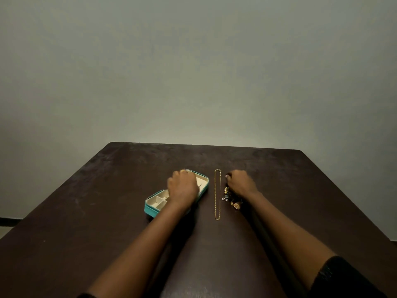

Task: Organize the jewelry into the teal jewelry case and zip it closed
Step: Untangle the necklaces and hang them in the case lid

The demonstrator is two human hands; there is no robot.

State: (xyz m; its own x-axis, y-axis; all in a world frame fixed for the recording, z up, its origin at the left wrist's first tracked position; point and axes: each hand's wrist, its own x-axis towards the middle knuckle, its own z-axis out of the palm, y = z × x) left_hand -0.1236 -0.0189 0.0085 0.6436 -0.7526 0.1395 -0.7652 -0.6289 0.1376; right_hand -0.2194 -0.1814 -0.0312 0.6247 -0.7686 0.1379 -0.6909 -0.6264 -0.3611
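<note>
The teal jewelry case (151, 209) lies open on the dark table, its cream compartments showing. My left hand (182, 186) rests over the middle of the case, fingers curled at its far edge; what it holds, if anything, is hidden. A gold chain (217, 194) lies stretched straight just right of the case. Right of the chain sits a small pile of earrings and trinkets (233, 201). My right hand (241, 182) is over that pile, fingers bent down at its far end, and I cannot see whether it grips a piece.
The dark brown table (107, 211) ends at a far edge close to a plain grey wall (193, 72). Its right edge runs diagonally at the right of the view. My forearms cross the near half of the table.
</note>
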